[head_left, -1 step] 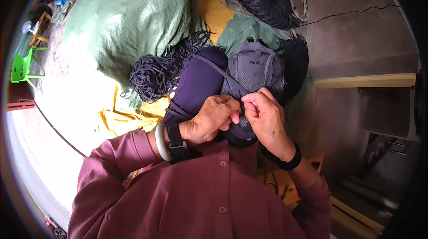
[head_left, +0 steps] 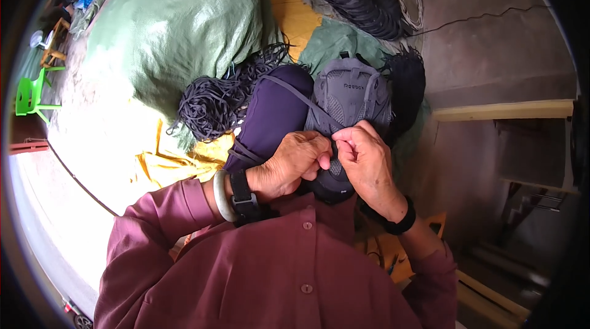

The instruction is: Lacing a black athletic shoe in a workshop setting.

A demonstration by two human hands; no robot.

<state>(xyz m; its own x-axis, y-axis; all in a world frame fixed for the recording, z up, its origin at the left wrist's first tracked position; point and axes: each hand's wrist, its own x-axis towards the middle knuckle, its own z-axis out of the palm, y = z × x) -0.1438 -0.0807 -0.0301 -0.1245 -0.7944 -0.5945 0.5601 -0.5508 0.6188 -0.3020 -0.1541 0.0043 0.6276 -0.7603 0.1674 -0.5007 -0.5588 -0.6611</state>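
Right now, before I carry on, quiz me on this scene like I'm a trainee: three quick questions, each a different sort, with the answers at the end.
1. Multiple choice: what lies immediately left of the grey shoe?
A) the white cable coil
B) the purple oblong piece
C) the stack of black pieces
2. True or false: the pale bangle is worn on the right wrist.
3. Open: how are the left hand and right hand placed?

Key:
1: B
2: False; it is on the left one.
3: Close together over the shoe, with fingertips closed.
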